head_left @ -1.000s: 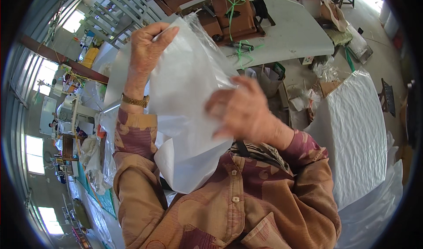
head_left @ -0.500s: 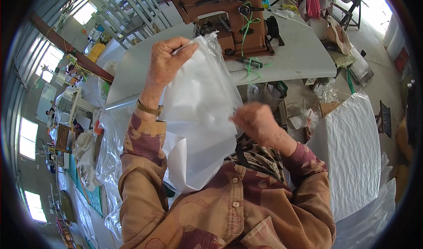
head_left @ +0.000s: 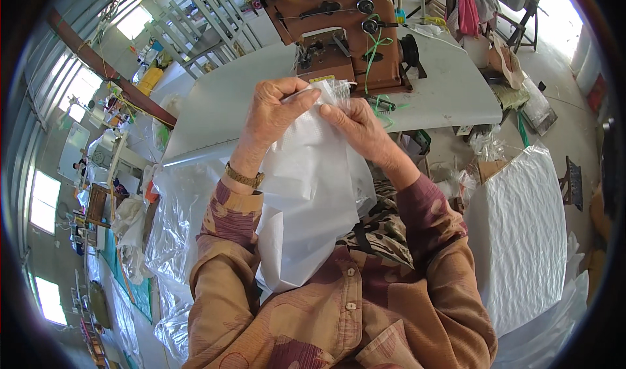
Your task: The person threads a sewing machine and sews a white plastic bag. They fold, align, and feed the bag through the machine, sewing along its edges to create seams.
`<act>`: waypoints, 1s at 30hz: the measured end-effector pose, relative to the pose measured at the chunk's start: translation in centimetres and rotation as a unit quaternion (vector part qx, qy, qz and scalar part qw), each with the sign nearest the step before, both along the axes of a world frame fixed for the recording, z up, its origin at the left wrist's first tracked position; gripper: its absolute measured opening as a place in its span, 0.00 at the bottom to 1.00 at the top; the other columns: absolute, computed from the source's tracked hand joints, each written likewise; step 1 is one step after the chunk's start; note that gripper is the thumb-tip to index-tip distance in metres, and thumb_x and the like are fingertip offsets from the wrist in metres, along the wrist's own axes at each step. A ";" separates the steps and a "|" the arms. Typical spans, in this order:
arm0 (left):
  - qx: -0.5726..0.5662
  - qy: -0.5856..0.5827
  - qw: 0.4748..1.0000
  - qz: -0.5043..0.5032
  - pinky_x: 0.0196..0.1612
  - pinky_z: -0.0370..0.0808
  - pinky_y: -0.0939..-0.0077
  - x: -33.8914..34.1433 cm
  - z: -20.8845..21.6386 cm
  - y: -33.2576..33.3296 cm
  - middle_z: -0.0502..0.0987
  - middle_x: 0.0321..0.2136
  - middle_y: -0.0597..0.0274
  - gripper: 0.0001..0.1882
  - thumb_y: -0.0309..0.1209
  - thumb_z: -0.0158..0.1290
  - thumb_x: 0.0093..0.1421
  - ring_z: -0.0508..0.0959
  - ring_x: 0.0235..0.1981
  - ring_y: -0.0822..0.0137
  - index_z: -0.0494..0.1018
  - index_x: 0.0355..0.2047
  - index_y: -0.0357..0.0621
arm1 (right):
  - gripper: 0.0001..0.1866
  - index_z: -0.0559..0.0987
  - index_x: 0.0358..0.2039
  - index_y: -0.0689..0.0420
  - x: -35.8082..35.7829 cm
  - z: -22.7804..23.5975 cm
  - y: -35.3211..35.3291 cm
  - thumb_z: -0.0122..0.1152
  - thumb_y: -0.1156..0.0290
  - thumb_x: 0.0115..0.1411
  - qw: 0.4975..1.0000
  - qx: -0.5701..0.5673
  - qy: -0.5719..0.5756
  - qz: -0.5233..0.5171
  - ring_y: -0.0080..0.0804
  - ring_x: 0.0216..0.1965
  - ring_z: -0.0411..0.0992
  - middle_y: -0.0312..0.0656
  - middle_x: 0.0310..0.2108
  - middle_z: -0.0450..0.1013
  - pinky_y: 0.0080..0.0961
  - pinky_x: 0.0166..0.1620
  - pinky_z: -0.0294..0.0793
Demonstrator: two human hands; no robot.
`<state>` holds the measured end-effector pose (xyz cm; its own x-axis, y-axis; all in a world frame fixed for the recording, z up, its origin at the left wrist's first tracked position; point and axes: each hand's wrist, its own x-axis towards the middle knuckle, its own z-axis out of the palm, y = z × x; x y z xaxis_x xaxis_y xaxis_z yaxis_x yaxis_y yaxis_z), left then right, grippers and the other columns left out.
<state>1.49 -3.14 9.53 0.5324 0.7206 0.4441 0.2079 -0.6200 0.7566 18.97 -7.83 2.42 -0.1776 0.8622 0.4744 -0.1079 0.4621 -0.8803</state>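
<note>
A white woven plastic sack [head_left: 303, 193] with a clear film lining hangs from my hands down to my lap. My left hand [head_left: 277, 111] pinches its top edge between thumb and fingers. Close beside it, my right hand [head_left: 355, 127] grips the same edge, where the clear film bunches up. Just beyond my fingers stands a brown sewing machine [head_left: 336, 26] on a grey table [head_left: 225, 92]. Green thread [head_left: 370, 59] hangs tangled from the machine's front. The sack's lower left side is folded over, and its bottom rests against my shirt.
To my right stands a stack of white woven sacks [head_left: 521, 232]. Crumpled clear plastic [head_left: 171, 232] hangs at the left below the table. Pink and grey cloths [head_left: 468, 10] hang at the far right. A metal rack [head_left: 202, 30] stands behind the table on the left.
My right hand has moved up and left from the sack's side to its top edge and now grips it. My left hand has come slightly down and to the right.
</note>
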 end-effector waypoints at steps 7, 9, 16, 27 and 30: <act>-0.020 0.006 1.000 0.007 0.20 0.57 0.83 0.6 -1.0 0.9 0.65 0.16 0.77 0.14 0.33 0.58 0.59 0.60 0.20 0.84 0.74 0.21 0.36 | 0.09 0.73 0.36 0.63 -1.8 -0.6 -2.3 0.54 0.69 0.64 0.945 0.127 -0.122 -0.277 0.35 0.17 0.65 0.45 0.16 0.67 0.33 0.23 0.64; -0.014 0.001 1.000 0.005 0.20 0.57 0.82 1.0 -1.8 1.5 0.63 0.15 0.75 0.15 0.33 0.57 0.59 0.59 0.20 0.84 0.73 0.21 0.34 | 0.14 0.73 0.48 0.65 -2.0 -1.2 -2.5 0.54 0.75 0.62 0.918 0.187 -0.149 -0.317 0.43 0.19 0.70 0.49 0.20 0.70 0.34 0.25 0.67; -0.020 0.029 0.999 0.000 0.21 0.56 0.83 0.8 -3.2 2.1 0.62 0.17 0.79 0.17 0.35 0.53 0.64 0.58 0.21 0.85 0.75 0.25 0.33 | 0.24 0.63 0.57 0.70 -2.5 -2.0 -2.8 0.52 0.79 0.60 0.880 0.200 -0.286 -0.322 0.49 0.27 0.74 0.54 0.28 0.74 0.37 0.29 0.72; 0.006 0.048 0.997 -0.052 0.21 0.56 0.78 0.9 -2.8 2.3 0.61 0.16 0.76 0.19 0.38 0.53 0.65 0.56 0.20 0.81 0.73 0.24 0.34 | 0.29 0.58 0.61 0.70 -2.8 -2.1 -3.2 0.52 0.77 0.61 0.841 0.186 -0.366 -0.353 0.47 0.30 0.76 0.56 0.38 0.75 0.37 0.31 0.74; 0.121 0.056 0.991 -0.017 0.21 0.58 0.75 1.3 -1.7 2.1 0.61 0.15 0.68 0.18 0.36 0.52 0.65 0.57 0.20 0.78 0.71 0.25 0.33 | 0.29 0.58 0.62 0.69 -2.8 -3.2 -3.4 0.52 0.75 0.62 0.835 0.205 -0.331 -0.388 0.47 0.32 0.76 0.57 0.39 0.75 0.37 0.32 0.75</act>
<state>2.82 -1.08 7.79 0.6105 0.5809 0.5384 0.2570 -0.7883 0.5590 16.17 -11.22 -0.77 0.0195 0.6290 0.7771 0.8118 0.4437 -0.3796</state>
